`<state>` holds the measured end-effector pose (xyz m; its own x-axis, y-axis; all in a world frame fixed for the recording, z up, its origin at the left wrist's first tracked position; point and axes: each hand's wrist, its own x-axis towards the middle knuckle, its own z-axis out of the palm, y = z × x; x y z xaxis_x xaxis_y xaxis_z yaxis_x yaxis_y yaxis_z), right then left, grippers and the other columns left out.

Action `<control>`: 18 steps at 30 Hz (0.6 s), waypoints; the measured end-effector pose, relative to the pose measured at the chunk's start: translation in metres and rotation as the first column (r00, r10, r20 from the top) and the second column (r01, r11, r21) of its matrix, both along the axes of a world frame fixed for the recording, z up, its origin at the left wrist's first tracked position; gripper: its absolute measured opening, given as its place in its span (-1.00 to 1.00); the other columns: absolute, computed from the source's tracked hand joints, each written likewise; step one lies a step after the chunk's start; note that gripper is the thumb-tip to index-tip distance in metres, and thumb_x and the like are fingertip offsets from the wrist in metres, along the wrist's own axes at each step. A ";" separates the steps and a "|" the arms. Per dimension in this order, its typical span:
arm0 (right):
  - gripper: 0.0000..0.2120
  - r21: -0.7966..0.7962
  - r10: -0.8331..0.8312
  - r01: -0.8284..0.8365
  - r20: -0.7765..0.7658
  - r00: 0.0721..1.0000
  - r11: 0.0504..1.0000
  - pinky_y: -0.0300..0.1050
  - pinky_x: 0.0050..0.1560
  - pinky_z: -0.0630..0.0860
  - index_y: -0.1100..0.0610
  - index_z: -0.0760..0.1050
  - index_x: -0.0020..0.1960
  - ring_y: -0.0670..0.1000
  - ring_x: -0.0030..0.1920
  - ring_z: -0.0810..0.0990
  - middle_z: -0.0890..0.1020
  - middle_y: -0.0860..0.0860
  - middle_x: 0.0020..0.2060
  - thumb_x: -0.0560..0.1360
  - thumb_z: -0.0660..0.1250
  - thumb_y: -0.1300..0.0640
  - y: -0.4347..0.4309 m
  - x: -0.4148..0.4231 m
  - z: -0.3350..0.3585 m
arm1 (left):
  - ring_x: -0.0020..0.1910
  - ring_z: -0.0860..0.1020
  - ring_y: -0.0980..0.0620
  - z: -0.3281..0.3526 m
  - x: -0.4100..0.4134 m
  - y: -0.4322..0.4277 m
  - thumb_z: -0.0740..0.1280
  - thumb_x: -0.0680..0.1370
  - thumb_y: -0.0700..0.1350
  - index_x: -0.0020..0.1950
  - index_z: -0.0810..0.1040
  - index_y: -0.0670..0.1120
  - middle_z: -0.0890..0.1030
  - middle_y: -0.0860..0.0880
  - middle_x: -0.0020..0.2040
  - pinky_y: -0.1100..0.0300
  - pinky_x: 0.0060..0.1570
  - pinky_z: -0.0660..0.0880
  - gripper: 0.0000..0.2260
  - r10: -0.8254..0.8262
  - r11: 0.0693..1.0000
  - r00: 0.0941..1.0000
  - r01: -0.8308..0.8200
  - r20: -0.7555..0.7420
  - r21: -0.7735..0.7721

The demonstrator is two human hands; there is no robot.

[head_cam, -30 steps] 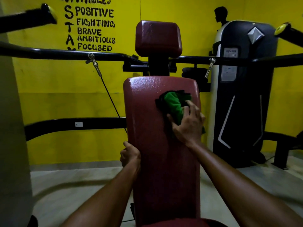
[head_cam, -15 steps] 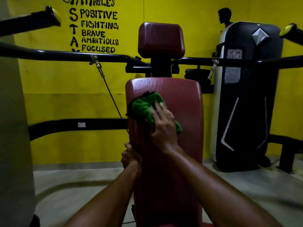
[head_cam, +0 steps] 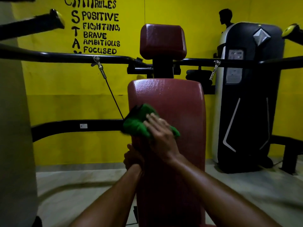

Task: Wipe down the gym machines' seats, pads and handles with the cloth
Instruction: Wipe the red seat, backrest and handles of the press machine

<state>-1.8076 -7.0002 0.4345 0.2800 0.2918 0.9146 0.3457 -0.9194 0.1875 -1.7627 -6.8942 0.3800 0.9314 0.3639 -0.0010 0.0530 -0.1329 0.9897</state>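
The left hand (head_cam: 132, 158) sits dim against the left edge of the red back pad (head_cam: 177, 104), half covered by the right wrist; whether its fingers curl round that edge cannot be told. The right hand (head_cam: 159, 133) lies flat, fingers straight, pressing the green cloth (head_cam: 136, 124) onto the pad's left side (the cloth is blurred and overhangs the edge). The pad's foot is cut off below. Its vinyl shines near the top, under a smaller head pad (head_cam: 163, 40). Behind stand black bars (head_cam: 65, 55), a painted yellow wall (head_cam: 65, 99), a dark weight-stack cover (head_cam: 250, 104) and a pale floor (head_cam: 85, 190).
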 end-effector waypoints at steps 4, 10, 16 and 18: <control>-0.54 -0.433 0.039 -0.041 -0.012 0.999 0.901 0.10 0.52 0.30 0.12 0.41 0.52 0.06 0.59 0.25 0.33 0.05 0.57 0.62 0.29 0.15 -0.033 -0.007 -0.007 | 0.36 0.39 -0.28 -0.001 0.000 0.000 0.03 0.71 -0.06 0.41 0.39 -0.30 0.41 -0.33 0.39 -0.02 0.28 0.31 -0.59 -0.042 0.999 0.999 0.042 0.011 0.006; -0.33 0.336 -0.201 0.155 0.107 0.974 0.929 -0.02 0.46 0.37 0.04 0.26 0.58 -0.02 0.58 0.22 0.23 0.02 0.60 0.54 0.43 0.08 -0.071 0.008 0.031 | 0.11 0.53 -0.28 0.005 -0.003 -0.003 0.01 0.63 0.20 0.15 0.59 -0.24 0.58 -0.30 0.16 -0.10 0.18 0.46 -0.42 0.037 0.975 0.999 -0.045 -0.040 -0.220; -0.54 -0.054 -0.050 0.049 -0.023 0.998 0.997 0.08 0.50 0.27 0.19 0.48 0.44 0.14 0.52 0.37 0.43 0.15 0.50 0.55 0.32 0.23 -0.036 -0.010 0.021 | 0.24 0.48 -0.28 0.014 -0.005 0.009 -0.04 0.68 0.10 0.30 0.47 -0.22 0.51 -0.29 0.28 -0.07 0.26 0.39 -0.51 -0.135 0.990 0.991 0.133 -0.025 -0.050; -0.52 -0.013 -0.093 0.093 -0.003 0.996 0.996 0.12 0.52 0.27 0.20 0.48 0.45 0.15 0.53 0.36 0.44 0.14 0.49 0.53 0.29 0.28 -0.058 -0.009 0.034 | 0.19 0.51 -0.27 0.018 -0.002 0.013 -0.06 0.66 0.12 0.31 0.50 -0.23 0.54 -0.29 0.26 -0.11 0.26 0.43 -0.45 -0.146 0.988 0.987 0.142 -0.065 -0.063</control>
